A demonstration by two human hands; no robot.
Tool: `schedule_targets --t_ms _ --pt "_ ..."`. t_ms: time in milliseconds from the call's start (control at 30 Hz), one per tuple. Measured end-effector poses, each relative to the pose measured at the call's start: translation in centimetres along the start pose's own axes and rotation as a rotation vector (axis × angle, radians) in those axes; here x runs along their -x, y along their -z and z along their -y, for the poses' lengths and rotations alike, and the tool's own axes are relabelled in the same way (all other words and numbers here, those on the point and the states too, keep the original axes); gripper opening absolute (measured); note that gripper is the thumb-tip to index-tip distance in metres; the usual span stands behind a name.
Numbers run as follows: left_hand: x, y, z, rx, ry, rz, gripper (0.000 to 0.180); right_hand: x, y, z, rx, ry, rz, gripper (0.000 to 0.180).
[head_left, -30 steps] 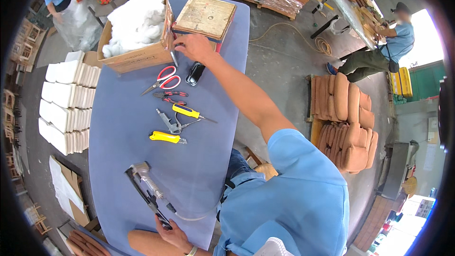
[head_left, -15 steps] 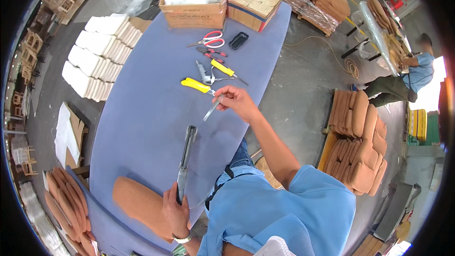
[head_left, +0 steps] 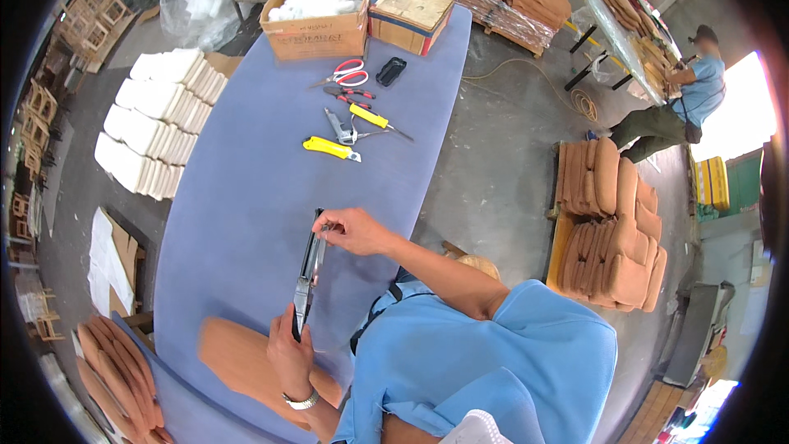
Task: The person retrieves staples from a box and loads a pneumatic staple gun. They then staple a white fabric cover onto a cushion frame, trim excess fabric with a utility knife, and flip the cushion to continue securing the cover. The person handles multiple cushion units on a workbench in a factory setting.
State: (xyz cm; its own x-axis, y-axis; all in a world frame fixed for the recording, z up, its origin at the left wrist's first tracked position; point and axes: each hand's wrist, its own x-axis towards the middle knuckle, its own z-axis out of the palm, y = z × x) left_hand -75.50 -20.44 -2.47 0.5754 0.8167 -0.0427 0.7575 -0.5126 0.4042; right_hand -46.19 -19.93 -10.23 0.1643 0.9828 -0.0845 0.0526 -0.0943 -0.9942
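Observation:
My left hand [head_left: 289, 355] is closed round the lower end of a long grey staple gun [head_left: 303, 286] with a dark, open channel. My right hand [head_left: 353, 230] pinches a thin silver staple strip [head_left: 320, 261], held against the far end of that channel. Under my left wrist lies a brown padded cushion [head_left: 238, 352] on the blue-covered table [head_left: 238, 230]. Beyond my hands are a yellow utility knife [head_left: 327, 147], a grey air gun [head_left: 337, 127], a yellow-handled screwdriver [head_left: 368, 115], red-handled pliers [head_left: 352, 95] and red-handled scissors [head_left: 348, 74].
A carton [head_left: 320, 39] of white stuffing and a second box [head_left: 411, 20] stand at the table's far end, near a small black tray [head_left: 391, 71]. White pads [head_left: 156, 115] are stacked left, brown cushions [head_left: 608, 230] right. Another person [head_left: 699, 86] works at the far-right table.
My right hand has come nearer and to the left, bringing the staple strip from the knife to the staple gun. My left hand keeps its grip, and the whole view has shifted slightly.

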Motion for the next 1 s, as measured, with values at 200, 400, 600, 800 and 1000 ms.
schedule_targets --t_ms 200,400,600,800,1000 --pt "0.6 -0.2 -0.6 0.086 0.051 0.002 0.050 0.1 -0.1 -0.9 -0.099 0.097 -0.093 0.021" --pt "2.1 -0.5 0.3 0.098 0.088 0.004 0.051 -0.5 -0.9 1.1 -0.039 -0.004 -0.083 0.020" --pt "2.0 -0.4 0.1 0.123 0.095 -0.003 0.050 -0.4 -2.3 0.5 -0.079 -0.034 -0.099 0.021" --pt "1.4 -0.3 0.1 0.125 0.074 -0.030 0.050 -2.2 -1.3 -1.1 0.131 -0.087 0.020 0.028" --pt "1.4 0.2 0.4 0.135 0.114 0.007 0.050 -0.9 -2.3 -1.3 0.204 0.058 -0.156 0.030"
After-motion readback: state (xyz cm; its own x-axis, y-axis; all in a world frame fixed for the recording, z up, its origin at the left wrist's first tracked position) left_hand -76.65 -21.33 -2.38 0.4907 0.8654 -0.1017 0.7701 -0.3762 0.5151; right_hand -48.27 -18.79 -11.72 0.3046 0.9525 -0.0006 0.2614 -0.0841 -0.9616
